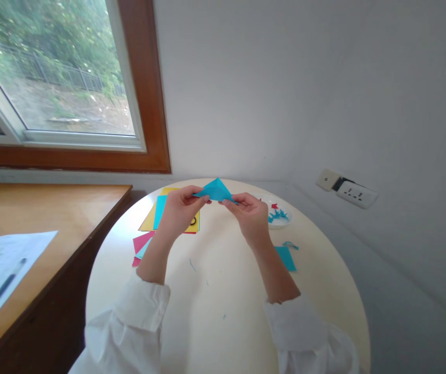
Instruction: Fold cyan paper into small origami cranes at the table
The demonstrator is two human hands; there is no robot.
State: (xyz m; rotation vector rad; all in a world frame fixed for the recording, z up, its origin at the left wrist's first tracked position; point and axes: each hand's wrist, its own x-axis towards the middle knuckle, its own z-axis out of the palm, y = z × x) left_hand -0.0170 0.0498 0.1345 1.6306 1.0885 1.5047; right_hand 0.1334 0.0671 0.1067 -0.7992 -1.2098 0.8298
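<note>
A blue sheet of paper folded into a triangle (217, 190) is held up over the far part of the round white table (230, 280), its peak pointing up. My left hand (179, 210) pinches its left corner between thumb and fingers. At the opposite corner, my right hand (251, 215) grips it in the same way. Beyond my left wrist lie yellow and blue papers (148, 219), partly covered by that hand. Past my right hand stands a white dish (284, 222) with small blue and red paper pieces in it.
Pink and pale blue papers (142, 243) lie by my left forearm. A blue paper piece (287, 258) lies beside my right forearm. Thin blue scraps (192, 265) dot the tabletop. To the left, a wooden desk (86, 208) bears a written sheet (16, 259) and a pen (2, 291).
</note>
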